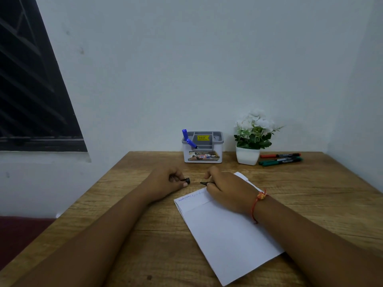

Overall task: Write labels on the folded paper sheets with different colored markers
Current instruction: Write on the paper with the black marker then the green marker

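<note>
Folded paper sheets (226, 226) lie flat on bench (124, 235) under right hand (224, 188), which pinches a black marker (204, 183); left hand (165, 182), just beside, grips its cap (186, 180). Paper looks thin, light, apt to slide w/o pinning near the fold.

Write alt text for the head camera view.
Two bare hands rest on a wooden table: the left hand holds a black cap, the right hand an uncapped marker over folded paper. Behind stand an organizer and potted flowers.
</note>
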`<state>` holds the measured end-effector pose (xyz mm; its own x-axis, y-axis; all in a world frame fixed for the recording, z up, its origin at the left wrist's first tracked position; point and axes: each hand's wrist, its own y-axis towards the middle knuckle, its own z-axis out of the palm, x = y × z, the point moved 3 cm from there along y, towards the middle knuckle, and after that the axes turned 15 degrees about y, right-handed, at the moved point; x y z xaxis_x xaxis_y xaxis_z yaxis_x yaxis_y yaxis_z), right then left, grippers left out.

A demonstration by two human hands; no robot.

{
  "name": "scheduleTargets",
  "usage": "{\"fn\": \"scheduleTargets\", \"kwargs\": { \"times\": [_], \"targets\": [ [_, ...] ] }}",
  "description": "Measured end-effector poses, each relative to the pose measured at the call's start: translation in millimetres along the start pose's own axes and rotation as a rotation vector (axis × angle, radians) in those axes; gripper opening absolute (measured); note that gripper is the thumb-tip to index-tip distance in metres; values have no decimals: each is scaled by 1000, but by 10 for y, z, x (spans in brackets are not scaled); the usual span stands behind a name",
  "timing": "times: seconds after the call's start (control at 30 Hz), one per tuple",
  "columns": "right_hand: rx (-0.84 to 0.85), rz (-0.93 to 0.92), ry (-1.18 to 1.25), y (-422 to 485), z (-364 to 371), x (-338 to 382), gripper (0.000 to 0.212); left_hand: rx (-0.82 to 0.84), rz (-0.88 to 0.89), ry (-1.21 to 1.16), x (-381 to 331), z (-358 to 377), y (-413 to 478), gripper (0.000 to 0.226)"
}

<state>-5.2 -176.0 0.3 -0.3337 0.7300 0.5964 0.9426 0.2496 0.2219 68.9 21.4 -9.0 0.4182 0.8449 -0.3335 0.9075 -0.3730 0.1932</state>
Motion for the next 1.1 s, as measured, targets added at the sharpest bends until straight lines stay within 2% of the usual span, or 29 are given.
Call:
{"fn": "scheduleTargets", "kwargs": {
  "times": [0.17,0.27,0.37,0.5,0.6,0.7,0.8,1.0,1.1],
  "targets": [
    [-3,-14,-14,-4,-14,20,18,26,11,-75,-38,-22,-25,36],
    [-15,-38,-20,8,-25,8,16,160,112,-137,-120,-36,-75,42],
    [-19,-67,68,36,-32,-45,13,267,222,-55,-197,-14,-115,37],
    [-45,-10,395,59,-79,-164,24,320,223,-34,-172,17,-98,36],
    [-137,71,659,69,-184,-199,28,354,239,-35,-158,23,-102,35],
    [-248,196,1077,75,-265,-244,24,359,254,-34,-166,20,-111,34],
    [-284,332,1401,64,-257,-254,35,361,255,-40,-167,8,-120,34],
    [-210,381,1645,53,-192,-186,50,374,262,-30,-185,2,-120,33],
    [-178,390,1675,50,-163,-174,36,382,262,-22,-178,0,-122,33]
  ]
}}
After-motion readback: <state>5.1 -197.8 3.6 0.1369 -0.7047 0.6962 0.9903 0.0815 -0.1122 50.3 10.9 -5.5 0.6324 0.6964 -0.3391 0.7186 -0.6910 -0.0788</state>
